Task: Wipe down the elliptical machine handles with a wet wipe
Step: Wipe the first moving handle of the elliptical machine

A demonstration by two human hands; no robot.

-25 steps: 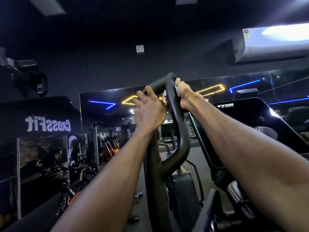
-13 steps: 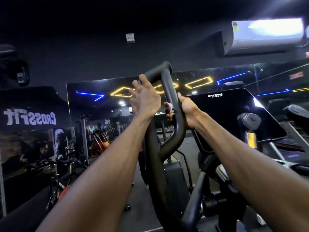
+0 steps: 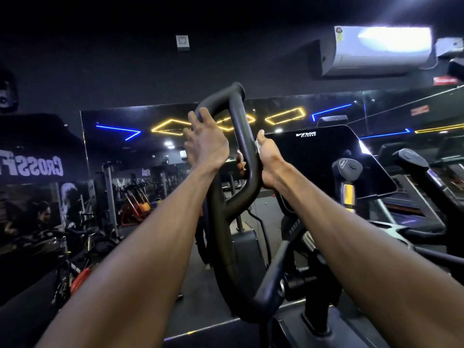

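Observation:
The black looped elliptical handle [image 3: 237,109] rises in the middle of the view. My left hand [image 3: 206,144] grips its left bar just below the top bend. My right hand [image 3: 267,162] is wrapped around the right bar lower down, with a white wet wipe [image 3: 257,144] pressed between palm and bar; only a small edge of the wipe shows near my thumb. Another handle [image 3: 347,169] with a yellow strip stands to the right, untouched.
The elliptical's dark console screen [image 3: 326,156] sits right behind my right hand. More handles and machines crowd the right side. A mirror wall with neon lights lies ahead, exercise bikes [image 3: 72,247] at lower left, an air conditioner [image 3: 376,50] up high.
My right hand has slid down the right bar from near the top bend to about its middle. My left hand stays gripping the left bar. The view has shifted left and upward.

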